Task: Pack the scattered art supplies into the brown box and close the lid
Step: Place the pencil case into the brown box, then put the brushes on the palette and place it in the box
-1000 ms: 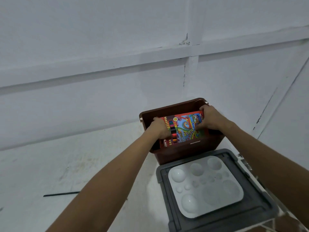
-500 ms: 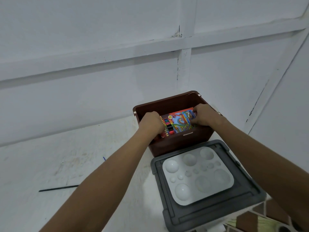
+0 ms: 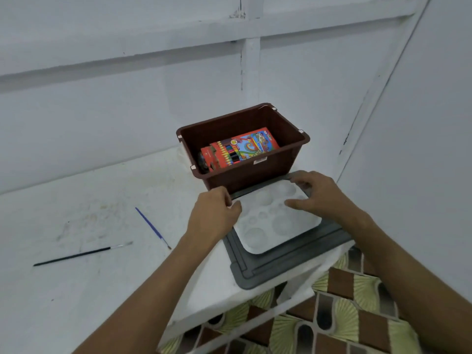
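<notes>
The brown box (image 3: 255,175) stands open at the back of the white table. Inside it lies a colourful box of coloured pencils (image 3: 242,148), next to a dark round object (image 3: 203,159). In front of the box the grey lid (image 3: 288,259) lies flat, with a white paint palette (image 3: 275,226) on top of it. My left hand (image 3: 214,215) pinches the palette's left edge, thumb on top. My right hand (image 3: 316,195) rests on the palette's far right corner with its fingers spread and arched.
A blue-handled brush (image 3: 153,227) and a black-handled brush (image 3: 81,254) lie on the white table (image 3: 102,290) to the left. White walls close in behind and to the right. The table edge is near me, and a patterned floor (image 3: 344,302) lies below it.
Both hands let go of the coloured pencil box, which now lies inside the brown box. They drew back toward me and came down on the white palette.
</notes>
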Demonstrator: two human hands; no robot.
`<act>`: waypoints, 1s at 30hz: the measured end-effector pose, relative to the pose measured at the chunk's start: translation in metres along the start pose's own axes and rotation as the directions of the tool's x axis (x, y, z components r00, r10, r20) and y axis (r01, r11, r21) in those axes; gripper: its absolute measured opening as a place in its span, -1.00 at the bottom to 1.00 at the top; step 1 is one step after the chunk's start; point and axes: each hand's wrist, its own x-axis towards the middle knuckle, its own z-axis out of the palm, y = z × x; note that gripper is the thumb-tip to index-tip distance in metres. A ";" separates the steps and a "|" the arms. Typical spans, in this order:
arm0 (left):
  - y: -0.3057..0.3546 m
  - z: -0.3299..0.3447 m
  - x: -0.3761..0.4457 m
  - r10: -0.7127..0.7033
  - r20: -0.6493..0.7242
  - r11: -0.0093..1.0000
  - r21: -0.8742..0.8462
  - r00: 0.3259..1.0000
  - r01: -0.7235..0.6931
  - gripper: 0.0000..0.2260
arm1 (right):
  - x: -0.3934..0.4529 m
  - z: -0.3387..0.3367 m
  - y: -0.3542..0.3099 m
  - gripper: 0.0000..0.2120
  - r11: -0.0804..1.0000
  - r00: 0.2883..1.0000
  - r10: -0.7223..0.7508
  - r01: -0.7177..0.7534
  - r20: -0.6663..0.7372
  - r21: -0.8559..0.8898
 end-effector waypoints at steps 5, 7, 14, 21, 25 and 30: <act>-0.007 0.016 -0.014 -0.087 0.219 0.994 -0.042 0.972 0.099 -0.73 | -0.018 0.011 0.020 -0.30 0.980 0.976 0.179 -0.166 0.128 -0.106; -0.005 0.017 -0.017 -0.105 0.259 0.978 -0.146 0.960 0.146 -0.57 | -0.020 0.015 0.018 -0.25 0.973 0.960 0.230 -0.221 0.158 -0.070; -0.054 0.010 -0.027 -0.267 0.311 0.846 -0.378 0.912 0.376 -0.42 | -0.031 0.037 -0.012 -0.23 0.965 0.955 0.259 -0.263 0.146 0.012; -0.091 -0.020 -0.039 -0.238 0.285 0.799 -0.486 0.928 0.354 -0.76 | -0.045 0.058 -0.066 -0.30 0.971 0.955 0.235 -0.238 0.183 -0.006; -0.135 -0.071 -0.061 -0.246 0.175 0.833 -0.464 0.953 0.300 -0.85 | -0.053 0.084 -0.119 -0.39 0.986 0.972 0.127 -0.146 0.195 0.084; -0.221 -0.128 -0.126 -0.430 0.113 0.836 -0.325 0.896 0.442 -0.61 | -0.064 0.156 -0.184 -0.25 0.984 0.954 -0.011 -0.044 0.299 0.175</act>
